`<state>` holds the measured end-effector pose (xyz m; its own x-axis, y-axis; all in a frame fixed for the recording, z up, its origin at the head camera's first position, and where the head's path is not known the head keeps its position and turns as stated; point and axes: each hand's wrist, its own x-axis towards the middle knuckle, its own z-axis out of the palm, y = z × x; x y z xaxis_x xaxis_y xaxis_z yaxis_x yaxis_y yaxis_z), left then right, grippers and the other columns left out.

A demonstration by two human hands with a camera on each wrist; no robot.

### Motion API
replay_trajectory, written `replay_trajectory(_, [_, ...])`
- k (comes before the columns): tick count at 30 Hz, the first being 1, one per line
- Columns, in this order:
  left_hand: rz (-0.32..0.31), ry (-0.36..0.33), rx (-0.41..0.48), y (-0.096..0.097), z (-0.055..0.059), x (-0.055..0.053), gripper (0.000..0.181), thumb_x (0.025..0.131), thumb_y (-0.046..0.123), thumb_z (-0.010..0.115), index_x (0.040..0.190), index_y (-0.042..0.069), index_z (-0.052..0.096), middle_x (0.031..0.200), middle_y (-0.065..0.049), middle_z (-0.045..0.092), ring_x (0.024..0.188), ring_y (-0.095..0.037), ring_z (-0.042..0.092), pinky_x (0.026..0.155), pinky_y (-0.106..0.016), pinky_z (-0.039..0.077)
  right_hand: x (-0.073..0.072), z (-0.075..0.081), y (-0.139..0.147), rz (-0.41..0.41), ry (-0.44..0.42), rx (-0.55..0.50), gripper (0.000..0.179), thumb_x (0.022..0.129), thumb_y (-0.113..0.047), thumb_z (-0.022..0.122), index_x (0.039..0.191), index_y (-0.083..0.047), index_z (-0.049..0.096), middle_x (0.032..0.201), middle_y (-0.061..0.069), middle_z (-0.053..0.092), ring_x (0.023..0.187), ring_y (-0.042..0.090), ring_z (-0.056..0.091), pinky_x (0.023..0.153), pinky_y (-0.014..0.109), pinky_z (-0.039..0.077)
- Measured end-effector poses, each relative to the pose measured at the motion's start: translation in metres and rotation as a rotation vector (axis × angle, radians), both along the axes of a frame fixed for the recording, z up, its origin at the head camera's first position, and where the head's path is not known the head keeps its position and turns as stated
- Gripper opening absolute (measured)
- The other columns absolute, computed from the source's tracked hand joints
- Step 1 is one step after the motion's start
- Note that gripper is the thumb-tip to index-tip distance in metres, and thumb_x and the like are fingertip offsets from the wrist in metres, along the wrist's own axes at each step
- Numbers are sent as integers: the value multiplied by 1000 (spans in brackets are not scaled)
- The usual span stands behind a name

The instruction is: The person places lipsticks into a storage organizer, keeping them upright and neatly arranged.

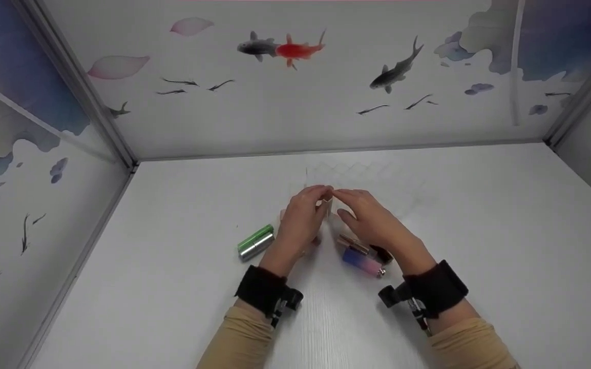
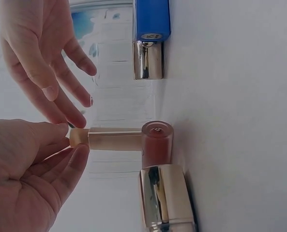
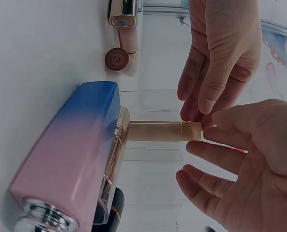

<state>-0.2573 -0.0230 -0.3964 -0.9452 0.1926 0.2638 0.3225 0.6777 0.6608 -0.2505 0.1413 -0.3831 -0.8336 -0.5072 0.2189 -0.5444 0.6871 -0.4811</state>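
Note:
A slim beige lipstick tube [image 2: 115, 139] stands upright in front of both hands. My left hand [image 1: 301, 212] pinches its top end between thumb and fingertips. Close beside it, my right hand [image 1: 370, 215] is spread with relaxed fingers and holds nothing; its fingertips come right up to the tube's top. Under the left hand, a small reddish lip gloss tube [image 2: 157, 145] and a gold-capped tube [image 2: 165, 198] sit on the table. By the right hand lie a blue-to-pink lipstick [image 3: 68, 150], a gold tube [image 1: 353, 243] and a dark tube [image 3: 115, 212].
Behind the hands sits a clear organizer [image 1: 357, 171] with several compartments, faint against the white table [image 1: 172, 287]. Left of the left hand lie a green tube [image 1: 254, 237] and a silver tube [image 1: 257, 247]. Panels printed with fish [image 1: 300, 49] wall in the table.

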Motion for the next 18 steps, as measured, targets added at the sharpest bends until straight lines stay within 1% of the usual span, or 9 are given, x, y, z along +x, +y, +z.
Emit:
replay_trajectory(3, [0,-2,-2,0,2,1,31,92,12,60,122,17,61,118,3,64,110,-9,60,87,-18,51,0,3,2,30,-2,-4,44,96,-8,51,138,0,44,137,17,51,129,33,46,106,49,37])
replay_trajectory(6, [6,8,-1,0,5,2,28,92,13,59,120,16,63,121,4,62,110,-10,61,86,-18,51,1,6,5,35,-27,-3,44,96,-11,51,138,-2,45,138,15,51,128,31,47,106,48,38])
replay_trajectory(9, [11,54,7,-1,8,3,27,93,15,58,120,16,63,124,3,61,108,-10,62,84,-18,52,3,11,7,26,-55,-8,44,96,-14,52,138,-4,46,135,15,54,125,31,51,102,48,42])
replay_trajectory(11, [11,98,9,-2,9,4,25,94,17,57,119,15,63,122,3,62,104,-9,63,82,-18,53,4,15,9,23,-71,-10,42,96,-16,52,137,-4,47,129,15,58,118,30,56,95,46,47])
replay_trajectory(14, [2,153,-10,-2,12,7,21,95,17,56,114,16,64,114,3,64,95,-8,64,78,-18,53,6,19,14,25,-82,16,36,95,-17,54,129,-5,54,112,13,66,101,26,63,82,42,52])
replay_trajectory(16, [-10,149,-44,-3,15,9,17,94,17,56,110,17,65,108,3,65,92,-7,63,75,-18,52,8,22,17,32,-99,51,30,94,-17,56,121,-5,59,101,10,68,91,22,64,76,38,53])
replay_trajectory(18, [-39,114,-92,-3,19,12,14,94,17,57,105,18,65,103,4,65,89,-7,62,74,-18,51,10,23,20,42,-122,95,24,92,-16,60,112,-4,62,94,9,69,82,19,64,71,35,52])
